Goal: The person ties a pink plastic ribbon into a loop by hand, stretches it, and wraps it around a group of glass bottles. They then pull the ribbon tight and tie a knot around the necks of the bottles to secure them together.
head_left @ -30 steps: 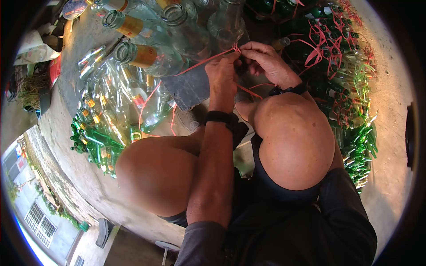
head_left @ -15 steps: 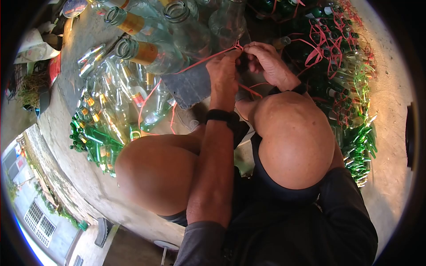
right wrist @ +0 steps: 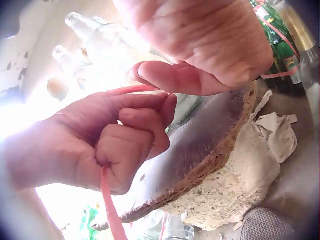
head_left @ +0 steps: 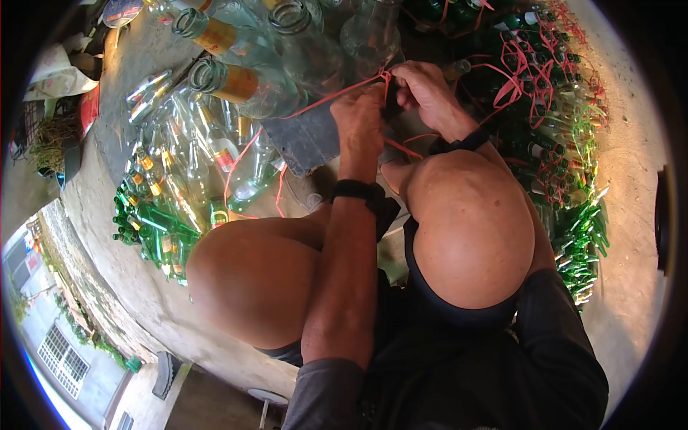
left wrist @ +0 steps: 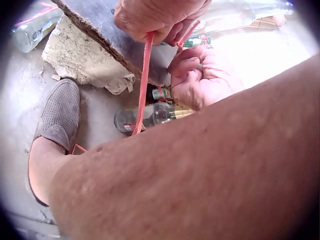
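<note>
Curled around flat red twine (head_left: 326, 99), the left hand (head_left: 358, 123) grips it beside the large clear bottles (head_left: 269, 93). The right hand (head_left: 430, 94) pinches the twine close to a small knot, just right of the left hand. From the left wrist view, a red strand (left wrist: 145, 82) hangs from under the left hand (left wrist: 162, 17), and the right hand (left wrist: 202, 80) has curled fingers. In the right wrist view the right hand's (right wrist: 200, 45) thumb lies against the twine above the left hand (right wrist: 120, 135). Its other fingertips are hidden.
A dark slab (head_left: 304, 145) with a rough edge lies under the hands, on a pale block (left wrist: 80, 55). Clear and green bottles lie in a pile (head_left: 179, 179) at left; bundled green bottles (head_left: 548, 147) with red twine stand at right. Both knees flank the forearms.
The right hand has shifted slightly up and left, its fingers bending closer to the knot. A short strand now shows between the hands. The left hand stays nearly in place.
</note>
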`<state>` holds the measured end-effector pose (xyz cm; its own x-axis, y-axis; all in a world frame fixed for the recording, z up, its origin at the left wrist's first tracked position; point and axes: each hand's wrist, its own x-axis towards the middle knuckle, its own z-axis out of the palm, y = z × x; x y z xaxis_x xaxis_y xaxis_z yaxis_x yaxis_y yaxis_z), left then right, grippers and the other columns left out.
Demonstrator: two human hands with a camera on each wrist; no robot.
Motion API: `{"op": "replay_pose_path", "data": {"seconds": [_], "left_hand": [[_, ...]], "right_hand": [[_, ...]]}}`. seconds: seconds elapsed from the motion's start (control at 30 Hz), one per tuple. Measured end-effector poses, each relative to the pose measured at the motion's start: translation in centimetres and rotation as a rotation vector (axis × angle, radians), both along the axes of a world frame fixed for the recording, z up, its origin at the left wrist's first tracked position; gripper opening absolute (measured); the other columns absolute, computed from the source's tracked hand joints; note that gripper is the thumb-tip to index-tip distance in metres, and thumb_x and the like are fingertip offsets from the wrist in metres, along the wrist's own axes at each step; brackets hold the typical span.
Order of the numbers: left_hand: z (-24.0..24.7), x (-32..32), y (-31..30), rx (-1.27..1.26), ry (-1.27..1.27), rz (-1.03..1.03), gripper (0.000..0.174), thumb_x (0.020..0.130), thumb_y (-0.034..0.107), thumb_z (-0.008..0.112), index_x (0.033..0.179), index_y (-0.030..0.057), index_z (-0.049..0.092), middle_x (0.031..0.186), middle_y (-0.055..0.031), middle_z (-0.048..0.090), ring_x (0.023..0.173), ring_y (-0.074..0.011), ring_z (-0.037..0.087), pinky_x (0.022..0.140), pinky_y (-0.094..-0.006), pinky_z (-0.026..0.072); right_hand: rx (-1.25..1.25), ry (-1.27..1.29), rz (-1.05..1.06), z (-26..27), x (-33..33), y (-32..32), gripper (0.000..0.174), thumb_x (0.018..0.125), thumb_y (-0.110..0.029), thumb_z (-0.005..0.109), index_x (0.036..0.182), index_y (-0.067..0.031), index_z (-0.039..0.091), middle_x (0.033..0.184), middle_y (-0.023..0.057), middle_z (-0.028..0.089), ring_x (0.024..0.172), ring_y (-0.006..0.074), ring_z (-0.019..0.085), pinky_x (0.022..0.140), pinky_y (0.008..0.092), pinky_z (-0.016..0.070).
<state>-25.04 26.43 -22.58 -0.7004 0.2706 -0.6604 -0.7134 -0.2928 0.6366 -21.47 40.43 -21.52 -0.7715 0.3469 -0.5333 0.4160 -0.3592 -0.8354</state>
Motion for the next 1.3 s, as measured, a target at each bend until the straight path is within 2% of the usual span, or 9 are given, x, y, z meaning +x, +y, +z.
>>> {"op": "replay_pose_path", "data": {"seconds": [0.07, 0.17, 0.43, 0.7, 0.93, 1.1, 1.3], "left_hand": [[0.4, -0.2, -0.4, -0.100, 0.016, -0.052, 0.011, 0.088, 0.010, 0.073, 0.094, -0.0003, 0.073, 0.080, -0.0041, 0.066, 0.064, -0.0115, 0.057, 0.053, -0.0262, 0.0439], [1.7, -0.1, -0.8, -0.126, 0.053, -0.024, 0.014, 0.087, 0.011, 0.074, 0.092, -0.0014, 0.072, 0.078, -0.0043, 0.065, 0.061, -0.0116, 0.056, 0.052, -0.0270, 0.0438], [1.1, 0.1, -1.3, -0.074, 0.070, 0.025, 0.013, 0.085, 0.010, 0.075, 0.085, -0.0015, 0.069, 0.073, -0.0034, 0.062, 0.057, -0.0102, 0.052, 0.048, -0.0273, 0.0389], [1.4, 0.3, -1.2, -0.043, 0.100, 0.037, 0.016, 0.086, 0.012, 0.075, 0.084, -0.0035, 0.070, 0.071, -0.0024, 0.060, 0.055, -0.0095, 0.049, 0.048, -0.0271, 0.0373], [1.5, 0.1, -1.3, -0.051, 0.085, 0.002, 0.015, 0.086, 0.012, 0.074, 0.081, -0.0005, 0.068, 0.070, -0.0016, 0.057, 0.053, -0.0085, 0.047, 0.044, -0.0258, 0.0329], [1.5, -0.2, -1.2, -0.027, 0.110, 0.020, 0.015, 0.084, 0.012, 0.074, 0.076, 0.0017, 0.066, 0.068, -0.0012, 0.056, 0.051, -0.0087, 0.046, 0.042, -0.0263, 0.0315], [2.3, 0.3, -1.2, -0.109, 0.112, 0.020, 0.015, 0.085, 0.012, 0.074, 0.078, 0.0013, 0.067, 0.068, -0.0007, 0.056, 0.050, -0.0082, 0.045, 0.042, -0.0267, 0.0318]], "right_hand": [[0.021, -0.006, 0.010, -0.1, -0.4, 0.1, 0.019, 0.092, -0.020, 0.063, 0.082, -0.0038, 0.061, 0.074, 0.0021, 0.057, 0.055, 0.0134, 0.060, 0.048, 0.0278, 0.0443], [0.042, -0.016, 0.014, 0.1, -0.9, 0.0, 0.019, 0.092, -0.020, 0.063, 0.085, -0.0016, 0.063, 0.075, 0.0028, 0.058, 0.055, 0.0135, 0.059, 0.048, 0.0284, 0.0452], [0.049, 0.009, 0.001, -0.1, -1.1, -0.1, 0.020, 0.092, -0.020, 0.063, 0.090, 0.0002, 0.065, 0.077, 0.0023, 0.058, 0.056, 0.0136, 0.059, 0.049, 0.0288, 0.0472], [-0.089, -0.021, 0.060, 1.2, -0.7, 0.6, 0.019, 0.094, -0.025, 0.066, 0.091, -0.0067, 0.067, 0.079, -0.0010, 0.059, 0.061, 0.0125, 0.065, 0.052, 0.0263, 0.0510], [0.018, 0.014, 0.089, -0.1, -0.4, 0.3, 0.019, 0.096, -0.026, 0.067, 0.092, -0.0075, 0.068, 0.079, -0.0011, 0.059, 0.061, 0.0132, 0.064, 0.050, 0.0275, 0.0490], [0.044, 0.083, -0.010, -0.6, -0.7, -0.1, 0.020, 0.097, -0.021, 0.064, 0.098, -0.0013, 0.067, 0.078, 0.0029, 0.058, 0.061, 0.0163, 0.065, 0.049, 0.0289, 0.0491], [0.079, 0.049, -0.035, -0.7, -1.2, -0.3, 0.020, 0.097, -0.019, 0.063, 0.100, 0.0005, 0.067, 0.078, 0.0047, 0.059, 0.061, 0.0178, 0.066, 0.050, 0.0300, 0.0519]]}}
